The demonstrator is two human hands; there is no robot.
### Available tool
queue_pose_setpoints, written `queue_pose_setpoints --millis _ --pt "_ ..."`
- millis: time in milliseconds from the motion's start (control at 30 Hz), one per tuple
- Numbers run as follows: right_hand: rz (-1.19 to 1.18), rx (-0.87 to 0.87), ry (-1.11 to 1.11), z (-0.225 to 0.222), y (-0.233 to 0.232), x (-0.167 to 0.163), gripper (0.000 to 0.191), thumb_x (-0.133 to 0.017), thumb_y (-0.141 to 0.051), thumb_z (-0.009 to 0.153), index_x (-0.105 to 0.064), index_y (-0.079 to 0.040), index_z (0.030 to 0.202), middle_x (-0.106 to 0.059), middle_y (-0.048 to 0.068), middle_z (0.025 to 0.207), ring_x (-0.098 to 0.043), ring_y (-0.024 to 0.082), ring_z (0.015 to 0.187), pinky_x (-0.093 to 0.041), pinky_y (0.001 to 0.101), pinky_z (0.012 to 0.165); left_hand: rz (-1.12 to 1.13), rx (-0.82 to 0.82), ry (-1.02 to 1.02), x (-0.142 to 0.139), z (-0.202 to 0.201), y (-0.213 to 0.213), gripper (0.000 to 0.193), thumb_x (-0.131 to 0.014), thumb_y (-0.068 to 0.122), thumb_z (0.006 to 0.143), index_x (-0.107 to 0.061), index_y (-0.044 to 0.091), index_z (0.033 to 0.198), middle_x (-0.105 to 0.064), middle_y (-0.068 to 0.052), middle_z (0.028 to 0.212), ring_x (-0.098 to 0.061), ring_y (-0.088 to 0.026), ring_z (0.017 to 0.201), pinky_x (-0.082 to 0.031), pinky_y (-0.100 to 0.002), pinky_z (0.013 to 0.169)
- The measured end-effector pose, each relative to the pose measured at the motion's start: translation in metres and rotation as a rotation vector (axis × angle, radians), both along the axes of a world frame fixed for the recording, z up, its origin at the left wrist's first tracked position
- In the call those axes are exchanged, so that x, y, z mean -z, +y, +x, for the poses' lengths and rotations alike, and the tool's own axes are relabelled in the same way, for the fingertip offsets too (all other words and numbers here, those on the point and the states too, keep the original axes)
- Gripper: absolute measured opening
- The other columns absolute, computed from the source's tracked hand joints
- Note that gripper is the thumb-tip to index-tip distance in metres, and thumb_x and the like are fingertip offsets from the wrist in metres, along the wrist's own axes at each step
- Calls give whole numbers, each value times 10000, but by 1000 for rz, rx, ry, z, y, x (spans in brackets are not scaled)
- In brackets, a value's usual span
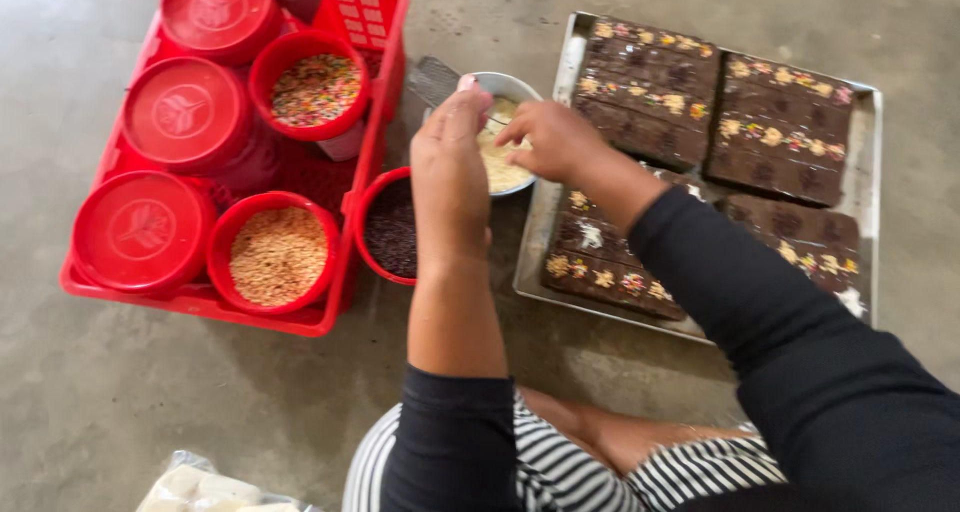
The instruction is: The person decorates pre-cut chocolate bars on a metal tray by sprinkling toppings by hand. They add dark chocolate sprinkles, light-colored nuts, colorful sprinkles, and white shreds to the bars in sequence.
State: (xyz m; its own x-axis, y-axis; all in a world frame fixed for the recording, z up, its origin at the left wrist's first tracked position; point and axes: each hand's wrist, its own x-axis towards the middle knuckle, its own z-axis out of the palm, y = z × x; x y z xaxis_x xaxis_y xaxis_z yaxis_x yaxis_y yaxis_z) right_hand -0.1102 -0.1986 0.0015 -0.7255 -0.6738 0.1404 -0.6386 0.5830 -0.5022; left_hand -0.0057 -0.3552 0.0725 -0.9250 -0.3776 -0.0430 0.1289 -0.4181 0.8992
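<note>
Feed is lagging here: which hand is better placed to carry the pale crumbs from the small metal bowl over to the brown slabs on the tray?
Probably the right hand: its fingers already dip into the small metal bowl, and the steel tray of brown decorated slabs lies on its side. The left hand hovers beside the bowl.

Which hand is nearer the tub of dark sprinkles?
Left. The left hand hangs just right of the dark sprinkles tub; the right hand is farther right, over the metal bowl.

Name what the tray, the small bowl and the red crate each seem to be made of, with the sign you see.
Tray: likely metal, dull silver with a thin raised rim. Small bowl: probably metal too, with a shiny grey rim. Red crate: seemingly moulded plastic, glossy with a grid-patterned wall.
</note>
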Motion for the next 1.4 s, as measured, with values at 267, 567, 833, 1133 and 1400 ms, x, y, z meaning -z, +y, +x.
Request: queue_pose_setpoints --millis 267,567,833,1133,1400 --pt "-25 209 -91 -13 -61 77 342 -558 -391 978 -676 -76 1041 -725 203 976 -702 400 945 -542 510 783 144 5 65 2 -6 7 438 -590 242 997 -655 -101 1262 -717 -132 1222 -649 -216 1179 -470 -320 1064" --pt "-118 149 -146 -29 -49 58 258 -673 -326 918 -714 -74 879 -733 194 888 -700 392 865 -517 480 709 103 8 35 -3 -2 5 479 -585 248 980 -657 -105 1297 -721 -154 1192 -648 -225 1138 -479 -329 1030" --pt "-89 352 -169 -14 -20 42 153 -876 -210 699 -832 -124 818 -729 80 714 -661 127 616 -519 312 626 77 40 -38 -11 2 9 529 -591 301 982 -645 -125 1290 -706 -215 1231 -651 -247 1134 -493 -372 1016" --pt "-677 446 -881 -13 103 -15 248 -797 -158 866 -789 -24 1075 -776 24 917 -572 63 690 -442 236 603 9 176 -191 1 6 32 419 -585 352 960 -696 34 1209 -738 -42 1138 -662 -132 1058 -461 -258 868" --pt "-506 889 -621 67 352 -55 230 -791 -200 921 -758 -22 1063 -773 15 998 -602 61 792 -423 229 649 -55 454 -137 31 20 105 380 -612 300 1021 -728 -53 1098 -700 -56 1032 -596 -137 976 -462 -293 896"
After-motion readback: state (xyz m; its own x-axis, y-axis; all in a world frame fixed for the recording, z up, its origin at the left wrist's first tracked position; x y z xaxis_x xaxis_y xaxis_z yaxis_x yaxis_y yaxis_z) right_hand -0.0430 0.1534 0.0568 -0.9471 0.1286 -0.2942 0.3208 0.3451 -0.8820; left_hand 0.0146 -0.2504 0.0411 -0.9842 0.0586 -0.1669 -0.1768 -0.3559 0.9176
